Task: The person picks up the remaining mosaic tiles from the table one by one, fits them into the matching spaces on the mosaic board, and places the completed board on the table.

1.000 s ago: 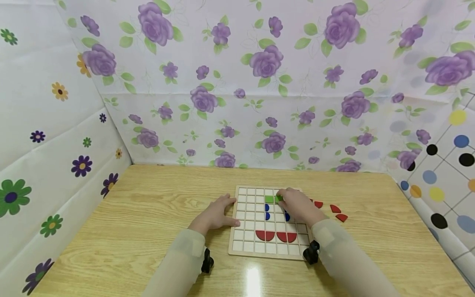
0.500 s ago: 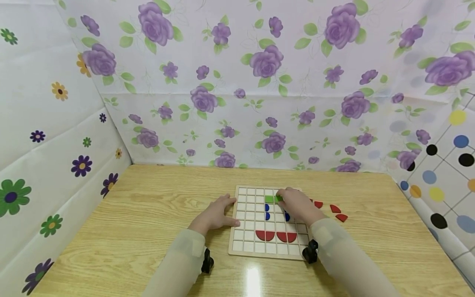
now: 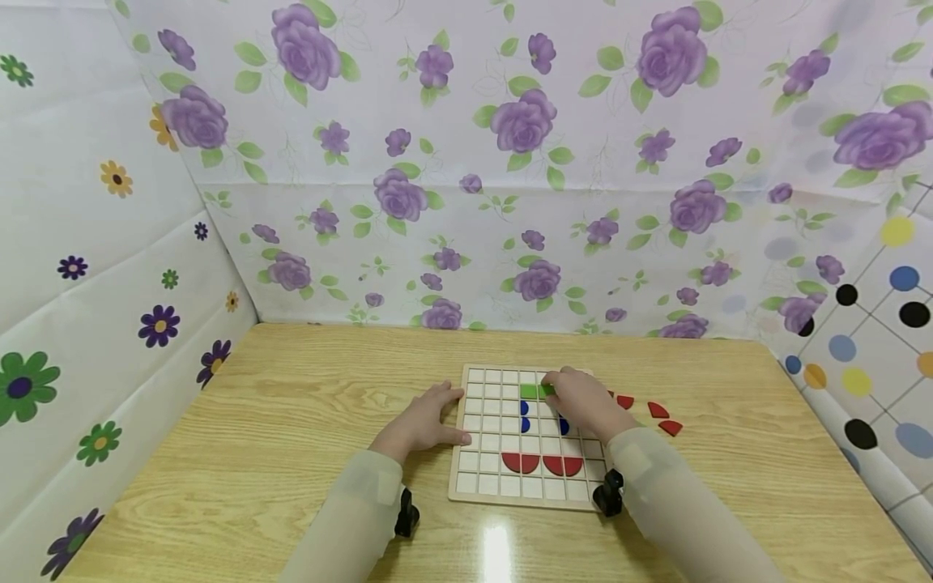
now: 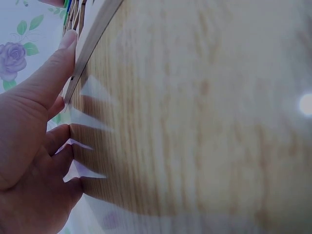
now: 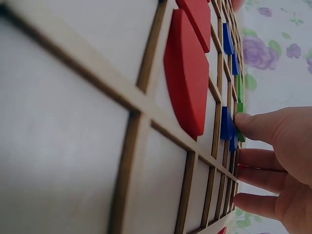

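Note:
A wooden grid board (image 3: 489, 484) with pale square cells lies on the table. At its left edge rests my left hand (image 3: 421, 421), fingers spread; the left wrist view shows the thumb (image 4: 58, 61) against the board's rim. My right hand (image 3: 589, 406) reaches over the upper right cells, thumb and index finger at a green square tile (image 3: 546, 391), which they appear to pinch. Beside it lies another green tile (image 3: 528, 391). Blue curved pieces (image 3: 525, 425) sit below, and red quarter-circle pieces (image 3: 521, 462) form two half rounds lower down. The right hand hides several cells.
Loose red quarter-circle pieces (image 3: 658, 410) lie on the wooden table (image 3: 328, 389) right of the board, some partly behind the right hand. A floral cloth (image 3: 466, 186) hangs along the table's far edge. Patterned cloths also stand at both sides.
Almost nothing differs. The right wrist has shifted very slightly to the left, while its fingertips stay at the green tile. My left hand keeps its place at the board's edge.

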Action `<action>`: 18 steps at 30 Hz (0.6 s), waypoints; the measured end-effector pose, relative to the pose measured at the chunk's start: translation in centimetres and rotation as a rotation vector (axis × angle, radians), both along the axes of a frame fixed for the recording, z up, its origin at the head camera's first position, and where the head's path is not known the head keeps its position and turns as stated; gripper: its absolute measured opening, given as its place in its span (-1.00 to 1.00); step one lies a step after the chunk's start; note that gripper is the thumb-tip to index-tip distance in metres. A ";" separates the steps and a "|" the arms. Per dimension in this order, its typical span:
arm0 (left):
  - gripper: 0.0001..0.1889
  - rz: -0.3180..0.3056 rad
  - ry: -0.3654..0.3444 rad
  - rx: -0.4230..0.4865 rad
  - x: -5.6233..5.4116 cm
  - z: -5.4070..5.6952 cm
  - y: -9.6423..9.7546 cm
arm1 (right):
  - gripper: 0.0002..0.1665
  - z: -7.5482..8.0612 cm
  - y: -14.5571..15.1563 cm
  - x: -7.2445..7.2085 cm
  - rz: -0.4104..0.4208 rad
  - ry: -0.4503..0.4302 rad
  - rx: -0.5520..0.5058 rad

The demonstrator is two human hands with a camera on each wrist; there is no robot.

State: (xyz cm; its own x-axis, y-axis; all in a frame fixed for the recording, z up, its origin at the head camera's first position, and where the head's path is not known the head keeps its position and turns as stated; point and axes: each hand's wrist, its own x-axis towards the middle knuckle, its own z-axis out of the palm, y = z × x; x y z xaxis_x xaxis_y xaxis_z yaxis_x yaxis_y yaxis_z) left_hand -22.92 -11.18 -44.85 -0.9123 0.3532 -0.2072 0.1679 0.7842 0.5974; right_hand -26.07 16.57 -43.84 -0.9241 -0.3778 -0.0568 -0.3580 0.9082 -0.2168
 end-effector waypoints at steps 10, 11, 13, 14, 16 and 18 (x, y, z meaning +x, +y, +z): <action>-0.11 -0.010 0.010 -0.011 -0.2 -0.2 -0.1 | -0.64 0.0 -0.1 0.0 0.002 0.005 0.002; -0.11 -0.011 0.013 -0.013 -0.2 -0.3 -0.1 | -0.64 0.0 -0.1 0.0 0.001 0.005 0.002; -0.10 -0.013 0.016 -0.018 -0.3 -0.4 -0.1 | -0.64 0.0 -0.1 0.0 0.000 0.005 0.004; -0.10 -0.013 0.016 -0.019 -0.3 -0.4 -0.1 | -0.63 0.1 -0.1 0.0 -0.001 0.004 0.003; -0.10 -0.011 0.013 -0.018 -0.3 -0.4 -0.1 | -0.63 0.1 -0.1 0.1 -0.002 0.000 0.002; -0.11 -0.010 0.009 -0.018 -0.3 -0.4 -0.1 | -0.63 0.1 -0.1 0.1 -0.001 -0.001 0.001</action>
